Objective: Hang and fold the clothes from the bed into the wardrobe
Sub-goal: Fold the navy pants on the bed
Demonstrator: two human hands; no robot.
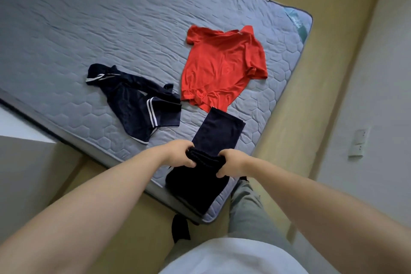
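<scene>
A dark navy garment (213, 133) lies stretched along the near corner of the grey quilted mattress (111, 29). My left hand (181, 153) and my right hand (233, 161) both grip a bunched fold across its middle, side by side. Its far end lies flat toward the red T-shirt (222, 66), which is spread out further up the bed. Its near end drapes toward the mattress edge. Navy shorts with white stripes (135, 102) lie crumpled to the left of my hands.
The mattress sits low on a tan floor (311, 95). A pale wall with a white socket plate (358, 143) runs along the right. My legs in grey trousers (246, 211) stand against the bed's near corner. A dark sock shows by the bed's edge.
</scene>
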